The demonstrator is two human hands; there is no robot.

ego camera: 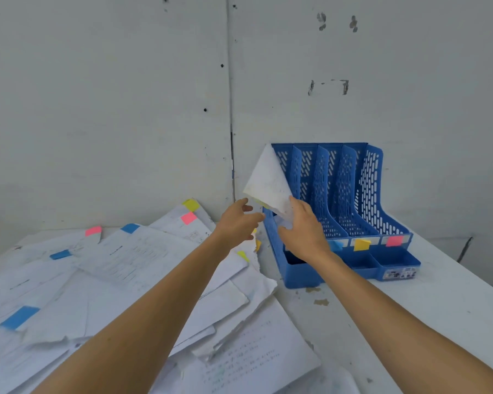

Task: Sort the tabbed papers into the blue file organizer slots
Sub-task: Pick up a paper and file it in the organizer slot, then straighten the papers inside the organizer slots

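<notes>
Head view: the right hand grips the lower end of a white sheet, thumb on the near side and fingers curled against the far side. The sheet stands tilted, rising up and to the left of this hand, with its lower end at the leftmost slot of the blue file organizer. A faint yellow patch shows at the sheet's lower left edge (too blurred to confirm as a tab). The left hand is just left of the right hand, fingers loosely extended toward that edge and holding nothing; contact with the sheet cannot be determined. The organizer extends to the right of the right hand and stands on a white table against the wall. Its front rail, just right of the right wrist, carries a blue label, a yellow label and a pink label. The pile of tabbed papers lies spread beneath the left forearm and to the left of the left hand.
</notes>
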